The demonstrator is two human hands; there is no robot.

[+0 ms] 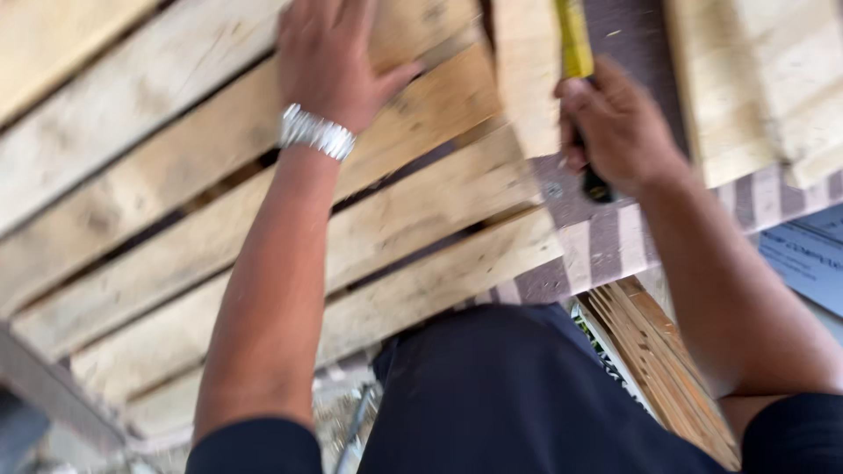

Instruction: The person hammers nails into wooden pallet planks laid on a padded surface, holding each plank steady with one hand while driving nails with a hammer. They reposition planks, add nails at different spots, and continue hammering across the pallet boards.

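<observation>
The left hand point(329, 57) lay spread flat, palm down, on a pale wooden plank point(158, 105) of the pallet point(263, 237), fingers reaching off past the top edge of the view and the thumb splayed out to the right along the board. It gripped nothing; it simply pressed on the wood. A silver bracelet point(314, 132) ringed that wrist, bright against the forearm.

Over on the right, the right hand point(615, 127) was curled tight in a fist around the handle of a tool point(575, 39). The upper part showed yellow, rising from the fist toward the top edge; a dark end point(597, 186) poked out below the hand. What kind of tool it was could not be told, since the whole view was blurred and the working end was cut off. The tool ran close alongside an upright light wooden board point(527, 70), just to the right of that board; whether they touched could not be made out.

The pallet's slats ran diagonally, dark gaps between them. Beneath the right hand sat a striped purple and pale surface point(606, 246). More pale boards point(764, 79) stood at the upper right. A stack of thin wooden strips point(667, 360) lay lower right, beside the person's dark clothing point(500, 395).
</observation>
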